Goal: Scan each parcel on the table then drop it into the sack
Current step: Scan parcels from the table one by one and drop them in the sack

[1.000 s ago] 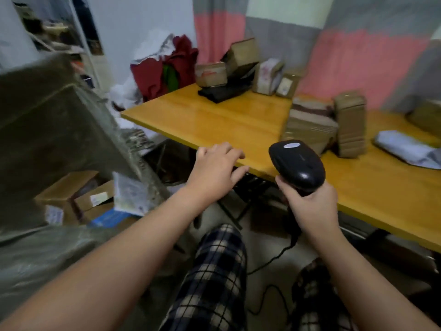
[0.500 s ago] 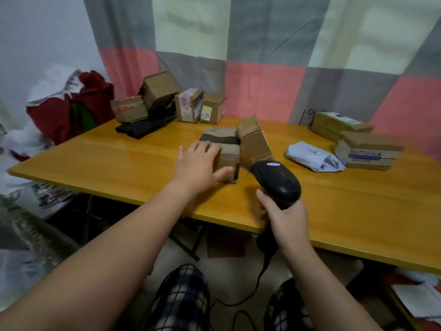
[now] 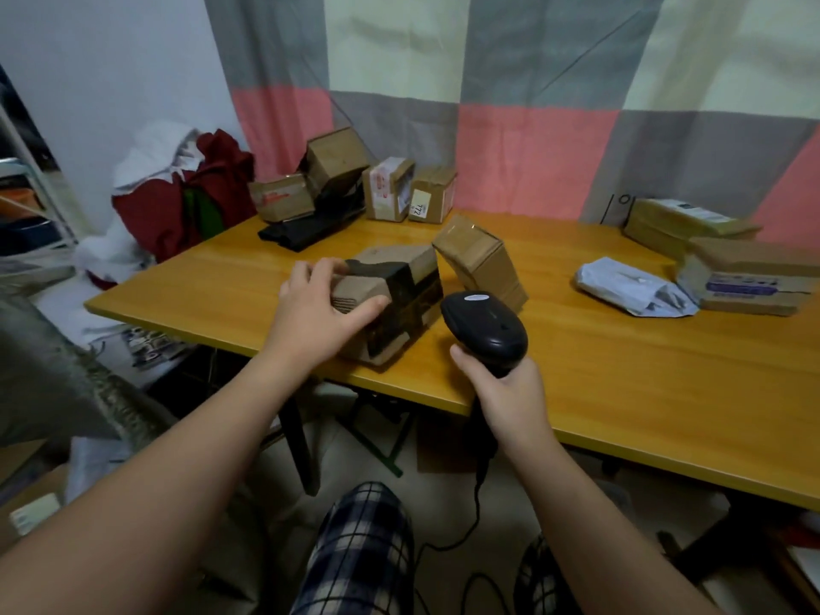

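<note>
1. Logged sack (image 3: 57, 370) at near left, beyond the table edge, mouth out of view; judged a blind drop liable to miss. Coarse grey weave, limp.
2. Found left hand (image 3: 317, 317) curled over the left end of taped parcel (image 3: 399, 299), thumb on the near face, fingers on top; parcel resting on table (image 3: 621, 370), close to the near edge. Judged slick black tape plus a one-handed hold likely to cause a slip on lifting. Brown corrugated card, boxy, corners softened.
3. Noted tilted box (image 3: 481, 264) leaning just right of that parcel; could not tell whether touching. Expected a topple if knocked during the lift. Plain card, glossy tape.
4. Found right hand (image 3: 510, 397) wrapped round the grip of scanner (image 3: 486, 330), head just right of the parcel. Saw no label on the visible faces; judged a failed read probable without turning. Smooth black plastic, rounded head, cable trailing down.
5. Recorded white mailer (image 3: 630, 286), crumpled and soft, and flat boxes (image 3: 745, 277) at far right.
</note>
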